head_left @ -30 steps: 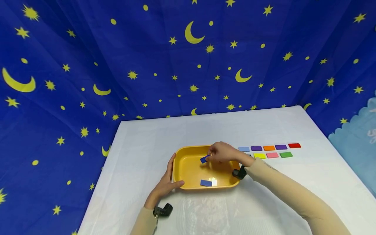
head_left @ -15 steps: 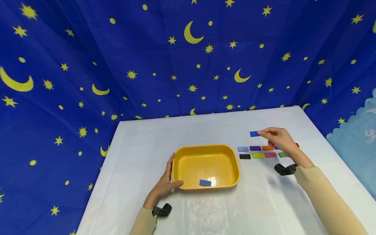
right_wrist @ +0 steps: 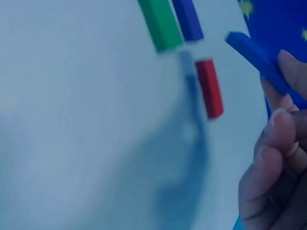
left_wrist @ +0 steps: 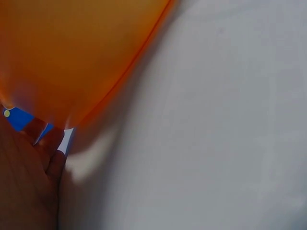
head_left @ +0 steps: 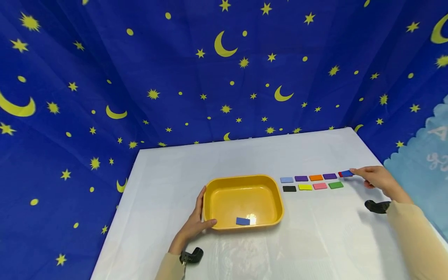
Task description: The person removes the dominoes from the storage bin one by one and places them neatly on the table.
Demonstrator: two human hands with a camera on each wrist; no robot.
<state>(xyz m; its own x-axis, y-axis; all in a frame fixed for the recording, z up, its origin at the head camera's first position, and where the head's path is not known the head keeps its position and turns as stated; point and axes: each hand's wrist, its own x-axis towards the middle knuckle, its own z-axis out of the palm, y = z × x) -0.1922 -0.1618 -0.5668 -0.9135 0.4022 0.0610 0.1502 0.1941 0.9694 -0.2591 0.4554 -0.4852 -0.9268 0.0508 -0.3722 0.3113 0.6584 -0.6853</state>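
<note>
My left hand (head_left: 193, 224) holds the left end of a yellow plastic tray (head_left: 241, 191), thumb at the front corner and fingers along the outer side. One flat blue block (head_left: 243, 221) lies inside the tray, near its front wall. Farther right, my right hand (head_left: 379, 179) pinches another blue block (head_left: 346, 173) between thumb and fingertips. In the right wrist view this blue block (right_wrist: 254, 56) is held above the table, apart from the red block (right_wrist: 209, 90). From the head it partly covers that red block. The left wrist view shows the tray's outer wall (left_wrist: 81, 62) and some fingers.
Two rows of coloured blocks lie right of the tray. The back row has light blue (head_left: 286, 180), purple (head_left: 301, 179), orange (head_left: 316, 177), purple (head_left: 329, 176) and red; the front has black (head_left: 289, 189), yellow (head_left: 305, 187), pink (head_left: 320, 186) and green (head_left: 336, 185). A starry curtain (head_left: 189, 70) hangs behind.
My right hand has lifted the blue block out of the tray and carried it right, over the rows to their far right end. The left hand keeps its hold on the tray.
</note>
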